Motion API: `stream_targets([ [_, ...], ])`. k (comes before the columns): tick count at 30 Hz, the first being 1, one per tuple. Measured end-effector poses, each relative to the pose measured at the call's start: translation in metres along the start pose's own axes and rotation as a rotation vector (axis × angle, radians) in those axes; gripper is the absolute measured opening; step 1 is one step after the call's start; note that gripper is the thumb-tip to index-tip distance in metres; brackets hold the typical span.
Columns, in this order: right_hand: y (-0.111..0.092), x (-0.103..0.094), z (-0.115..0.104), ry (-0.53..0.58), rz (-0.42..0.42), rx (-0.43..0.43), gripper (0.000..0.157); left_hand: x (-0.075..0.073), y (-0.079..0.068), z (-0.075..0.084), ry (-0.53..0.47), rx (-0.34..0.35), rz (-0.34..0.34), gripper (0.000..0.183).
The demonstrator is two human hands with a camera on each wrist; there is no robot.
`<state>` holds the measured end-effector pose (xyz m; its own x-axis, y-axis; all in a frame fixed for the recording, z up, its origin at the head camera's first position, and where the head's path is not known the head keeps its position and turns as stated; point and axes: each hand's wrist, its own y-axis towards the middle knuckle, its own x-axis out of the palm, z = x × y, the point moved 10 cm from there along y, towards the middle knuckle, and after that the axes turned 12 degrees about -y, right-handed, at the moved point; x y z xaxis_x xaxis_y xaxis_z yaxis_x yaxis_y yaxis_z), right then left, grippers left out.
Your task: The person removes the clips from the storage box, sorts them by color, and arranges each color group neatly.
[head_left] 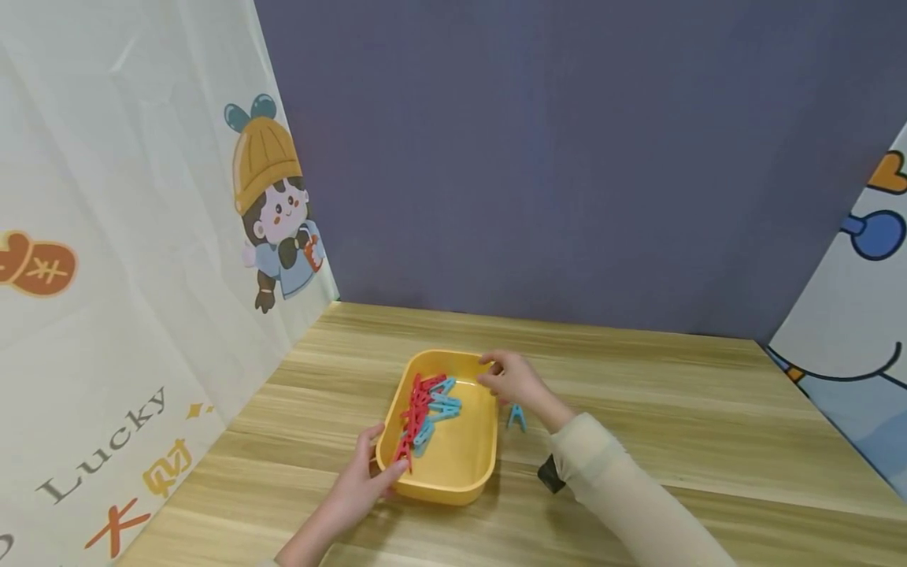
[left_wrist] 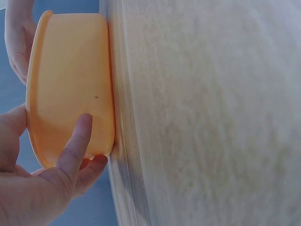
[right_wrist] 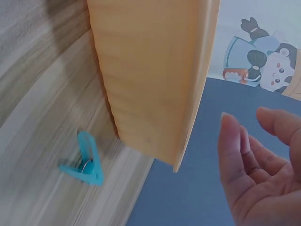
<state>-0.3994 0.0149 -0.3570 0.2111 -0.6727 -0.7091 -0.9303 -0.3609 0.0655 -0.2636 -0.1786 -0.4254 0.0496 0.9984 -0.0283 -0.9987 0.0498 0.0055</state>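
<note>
A yellow plastic basket [head_left: 460, 465] rests on the wooden table, with red clothespins [head_left: 418, 402] and blue clothespins [head_left: 445, 405] piled along its left side. My left hand [head_left: 361, 476] holds the basket's near left corner, thumb over the rim and fingers along the outer wall [left_wrist: 70, 70]. Over the far right rim hovers my right hand [head_left: 513, 382], its thumb and loosely bent index finger apart and nothing between them [right_wrist: 263, 165]. Just outside the basket, below that hand, one blue clothespin [head_left: 516, 417] lies on the table; the right wrist view shows its spring.
The wooden table [head_left: 638, 394] runs back to a dark blue-grey panel [head_left: 531, 157]. White sheets printed with cartoons stand on the left [head_left: 163, 197] and right. A small black object [head_left: 551, 475] shows beside the right sleeve.
</note>
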Motion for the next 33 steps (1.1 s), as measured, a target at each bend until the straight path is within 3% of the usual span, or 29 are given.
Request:
stream_targets([
  [18, -0.001, 0.027, -0.026, 0.041, -0.052, -0.087, 0.031, -0.001, -0.001, 0.001, -0.002, 0.006, 0.007, 0.068],
  [33, -0.005, 0.049, -0.027, 0.081, -0.101, -0.109, 0.034, 0.000, -0.001, -0.001, -0.008, 0.014, -0.005, 0.071],
])
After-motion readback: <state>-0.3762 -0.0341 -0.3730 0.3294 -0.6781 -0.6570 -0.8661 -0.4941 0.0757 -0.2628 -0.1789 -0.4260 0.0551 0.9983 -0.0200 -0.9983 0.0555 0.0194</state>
